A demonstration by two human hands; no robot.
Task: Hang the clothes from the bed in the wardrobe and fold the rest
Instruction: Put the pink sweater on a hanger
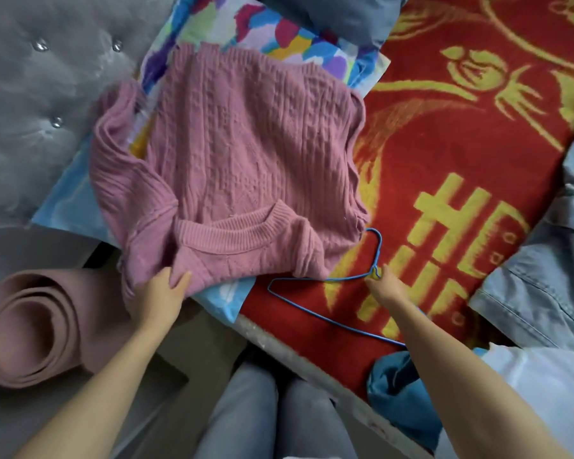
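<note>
A person at the edge of a bed readies a pink sweater [246,150] for hanging, the left hand [161,291] gripping the garment's near shoulder edge while the right hand [383,283] pinches a blue wire hanger [380,248] at the twist just below its hook. The sweater lies spread out with its long axis running from 6 to 12 o'clock away from the person, its ribbed neckline [232,226] at the near end, resting partly on a multicoloured pillow [262,34] and partly on a red-and-gold blanket [444,154]. The hanger lies on the blanket just beside the sweater at its 5 o'clock, hook pointing to 12; the left hand is the nearer to the neckline, and the hanger would likely have to travel toward 10 o'clock to enter it, with nothing in between. A denim garment [544,260] sits at 3 o'clock, a teal cloth [398,392] at 5, a rolled pink mat [30,326] at 8 and a grey tufted headboard [30,94] at 10
</note>
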